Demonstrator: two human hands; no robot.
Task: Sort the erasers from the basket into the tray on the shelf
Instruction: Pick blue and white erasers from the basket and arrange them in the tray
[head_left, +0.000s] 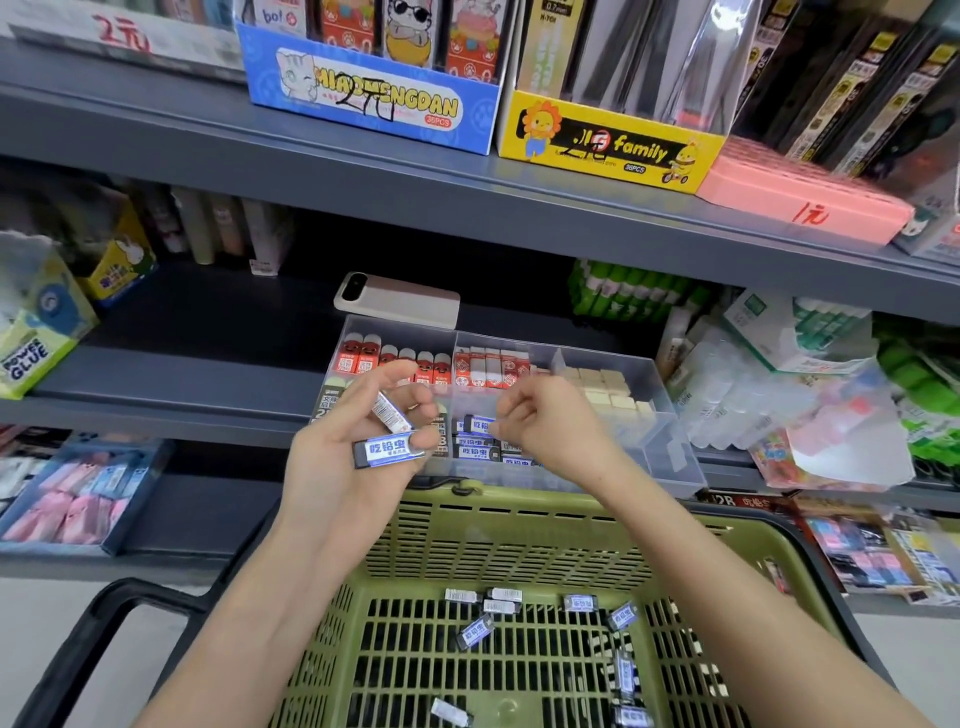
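Mid-sort, approx. Left hand (353, 441), at 9 o'clock of centre, grips two blue-label erasers (387, 451). Right hand (550, 421), at 3 o'clock, has fingers curled over the front-middle compartment of the clear tray (675, 457) on the shelf (208, 410), tips just beside the stacked erasers (475, 451); can't tell if it pinches one. Loose erasers (475, 631) lie in the green basket (509, 525) at 6 o'clock. Next, prob.: pass one across and lay it flat, label up, w/ the stack.

About nine blue-sleeved erasers (477, 631) are lying inside the green basket (545, 506); two more are sitting in the left hand (358, 441), above the basket's far rim. One clear tray (670, 467) is standing just beyond the basket, and one phone (397, 301) is lying farther beyond.
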